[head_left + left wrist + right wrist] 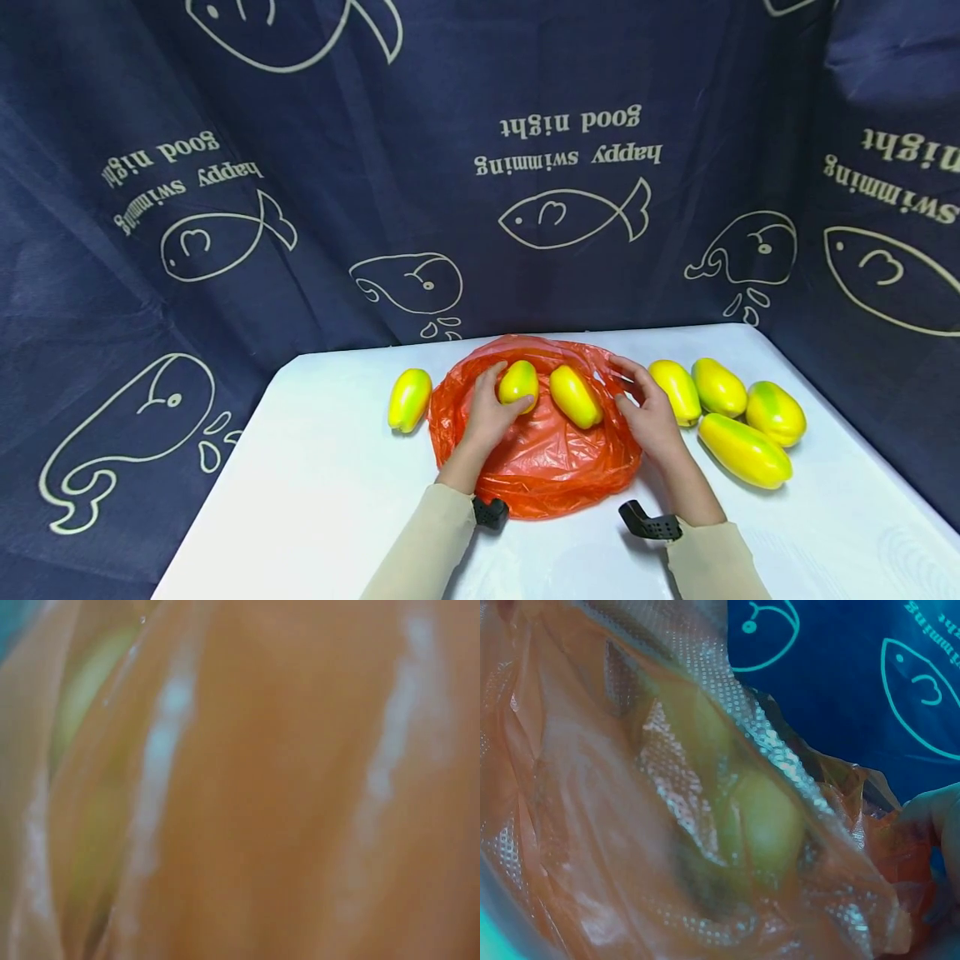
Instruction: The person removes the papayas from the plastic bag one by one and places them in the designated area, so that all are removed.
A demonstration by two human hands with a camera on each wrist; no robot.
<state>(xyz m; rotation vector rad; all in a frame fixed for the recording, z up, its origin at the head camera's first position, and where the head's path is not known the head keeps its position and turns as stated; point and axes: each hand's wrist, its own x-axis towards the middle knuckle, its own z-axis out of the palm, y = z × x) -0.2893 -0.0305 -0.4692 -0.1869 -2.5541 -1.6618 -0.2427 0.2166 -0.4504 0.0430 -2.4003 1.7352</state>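
A red plastic bag lies spread open on the white table. My left hand reaches inside it and grips a yellow-green papaya-like fruit, thumb on the near side and fingers along the left. A second such fruit lies in the bag, tilted, just right of the held one. At the bag's right rim, my right hand pinches the thin film between thumb and fingers. In the right wrist view, a blurred yellow fruit shows through the film. Mostly orange film fills the left wrist view.
One more fruit lies left of the bag on the table. Several others, among them a long one, are grouped at the right beside my right hand. A dark blue curtain with fish drawings hangs behind the table and along its sides.
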